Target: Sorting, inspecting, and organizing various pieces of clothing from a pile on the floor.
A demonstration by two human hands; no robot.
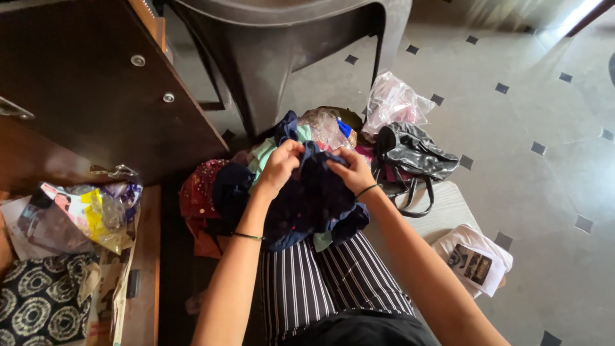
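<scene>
Left hand (280, 164): closed, fingers pinching the top edge of the navy cloth (307, 205); thin dark band on the wrist.
Right hand (353, 172): closed likewise, gripping the same edge just beside the left; dark band on the wrist too.
Navy cloth: bunched on the lap, over the striped trousers (327, 282), held up at the top between both hands; small pale specks on the fabric.
Mint cloth (264, 154): tucked behind and under the navy one, a corner showing below near the knee.
Red cloth (198, 192): heaped left of the lap, dotted with small sequins, touching the pile.
Clear bags (323, 126): crumpled at the far side of the pile.
Black bag (410, 157): shiny, straps loose, just right of the pile, resting on a low wooden surface (448, 211).
Pink bag (392, 102): on the floor behind the black bag.
White packet (474, 259): beside the right forearm, at the edge of the wooden surface.
Chair (282, 45): dark plastic, beyond the pile.
Cabinet door (96, 90): dark, open, at left.
Shelf (144, 269): lower left, holding plastic packets (83, 214) and a black patterned cloth (41, 298).
Floor (544, 173): pale tiles with small dark diamonds.
</scene>
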